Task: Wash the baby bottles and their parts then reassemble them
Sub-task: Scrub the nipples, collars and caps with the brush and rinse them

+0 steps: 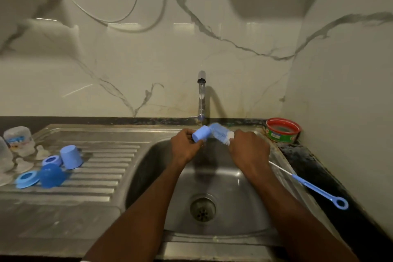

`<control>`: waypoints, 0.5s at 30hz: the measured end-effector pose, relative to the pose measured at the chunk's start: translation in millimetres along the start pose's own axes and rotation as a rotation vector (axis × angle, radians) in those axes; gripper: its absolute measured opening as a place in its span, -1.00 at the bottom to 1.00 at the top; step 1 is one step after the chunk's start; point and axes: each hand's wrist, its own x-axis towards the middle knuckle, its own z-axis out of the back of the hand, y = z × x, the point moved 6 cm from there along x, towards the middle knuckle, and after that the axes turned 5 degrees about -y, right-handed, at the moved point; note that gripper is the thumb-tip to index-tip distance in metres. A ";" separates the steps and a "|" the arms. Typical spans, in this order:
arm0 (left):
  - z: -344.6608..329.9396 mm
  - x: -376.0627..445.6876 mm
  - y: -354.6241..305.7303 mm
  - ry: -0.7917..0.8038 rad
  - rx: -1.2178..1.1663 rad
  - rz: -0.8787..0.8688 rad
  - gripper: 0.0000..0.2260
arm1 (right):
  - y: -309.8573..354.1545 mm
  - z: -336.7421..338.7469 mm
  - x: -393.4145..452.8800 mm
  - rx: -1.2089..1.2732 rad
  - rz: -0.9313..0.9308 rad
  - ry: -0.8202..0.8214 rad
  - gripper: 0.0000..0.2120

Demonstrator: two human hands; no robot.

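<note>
Fingers of the left hand (184, 146) curl round a blue bottle cap (201, 133) under the tap (201, 95). Right hand (247, 148) grips the bottle brush (221, 135), its bristles at the cap's 3 o'clock, handle trailing over the sink (148, 168) rim toward 4 o'clock. Washed parts sit well apart at 9 o'clock.

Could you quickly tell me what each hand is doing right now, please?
Left hand: grips the blue cap.
Right hand: grips the brush.
</note>
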 end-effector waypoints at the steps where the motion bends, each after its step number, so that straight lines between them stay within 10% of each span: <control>1: -0.4 1.8 2.9 0.003 -0.013 -0.002 -0.67 | 1.8 1.0 -0.3 0.022 0.002 -0.016 -0.81; 15: -35.5 -3.7 -5.1 0.323 -0.936 0.368 -0.73 | 12.1 -15.7 8.1 0.046 -0.021 0.047 -0.80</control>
